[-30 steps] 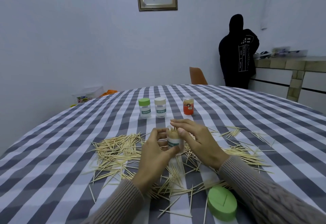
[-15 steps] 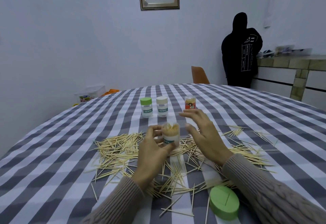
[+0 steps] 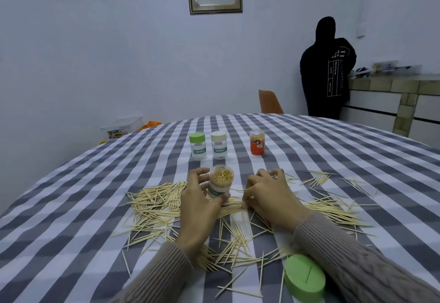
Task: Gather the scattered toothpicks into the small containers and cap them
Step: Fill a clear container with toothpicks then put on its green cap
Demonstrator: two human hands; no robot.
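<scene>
Since half a second ago the right hand (image 3: 269,197) has dropped from beside the open toothpick container (image 3: 220,182) onto the scattered toothpicks (image 3: 164,203), fingers curled down among them; whether it pinches any is hidden. Left hand (image 3: 198,203) grips the container, which stands nearly upright, mouth up and tilted slightly toward the camera, packed with toothpicks standing on end. Loose ones lie flat on the checked tabletop (image 3: 71,207), pointing every way. A green cap (image 3: 304,281) lies near the right sleeve.
</scene>
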